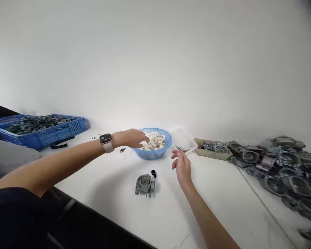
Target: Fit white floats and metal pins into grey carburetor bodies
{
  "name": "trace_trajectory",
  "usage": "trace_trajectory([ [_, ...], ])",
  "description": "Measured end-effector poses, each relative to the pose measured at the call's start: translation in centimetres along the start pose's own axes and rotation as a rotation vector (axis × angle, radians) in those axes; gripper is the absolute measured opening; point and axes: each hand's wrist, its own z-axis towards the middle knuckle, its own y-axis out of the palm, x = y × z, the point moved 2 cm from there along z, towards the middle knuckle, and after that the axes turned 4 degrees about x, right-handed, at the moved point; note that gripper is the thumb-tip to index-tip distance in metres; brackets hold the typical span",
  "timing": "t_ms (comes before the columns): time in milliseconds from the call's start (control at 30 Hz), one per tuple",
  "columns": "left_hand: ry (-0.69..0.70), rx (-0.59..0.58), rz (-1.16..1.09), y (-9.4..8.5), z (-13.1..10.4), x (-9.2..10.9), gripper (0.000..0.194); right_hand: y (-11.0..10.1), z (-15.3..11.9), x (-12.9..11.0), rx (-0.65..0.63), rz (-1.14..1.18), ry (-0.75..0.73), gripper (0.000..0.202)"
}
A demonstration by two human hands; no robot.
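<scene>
My left hand (134, 137), with a watch on its wrist, reaches over the rim of a round blue plastic basket (150, 156). Its fingertips are down among the white plastic parts (155, 141) heaped inside, and whether they pinch one is hidden. Right of the basket, my right hand (182, 168) hovers with fingers apart and nothing in it. The nearest thing to it is a shallow white tray (193, 148) holding thin metal pins (181, 149). In front of the basket a grey metal carburetor body (144, 185) lies on the table, beside a small black part (153, 173).
A blue crate (64, 130) full of dark metal parts stands at the left. Black rings (122, 149) lie left of the basket. A beige box (215, 154) of small metal parts and a big pile of metal castings (282, 166) are at the right. A wall rises behind.
</scene>
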Motion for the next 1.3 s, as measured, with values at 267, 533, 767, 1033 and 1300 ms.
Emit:
trace_trajectory([
  [267,-0.030,-0.113,-0.069,2.0,4.0,-0.8,0.033,0.3,-0.4,-0.4,0.015,-0.027,-0.004,0.050],
  [533,-0.069,-0.205,-0.057,2.9,5.9,0.6,0.029,0.4,-0.9,-1.1,-0.006,-0.061,0.011,0.049],
  [767,-0.122,-0.236,-0.040,4.0,7.1,-0.7,0.031,0.5,-1.2,-1.4,-0.025,-0.085,0.011,0.046],
  [1033,-0.173,-0.156,-0.087,4.5,7.6,-0.1,0.032,0.6,-1.3,-1.7,-0.023,-0.120,-0.025,0.053],
  [1300,-0.084,-0.077,-0.430,1.5,5.7,-0.1,0.036,0.6,-1.4,-1.9,-0.043,-0.263,-0.154,0.050],
])
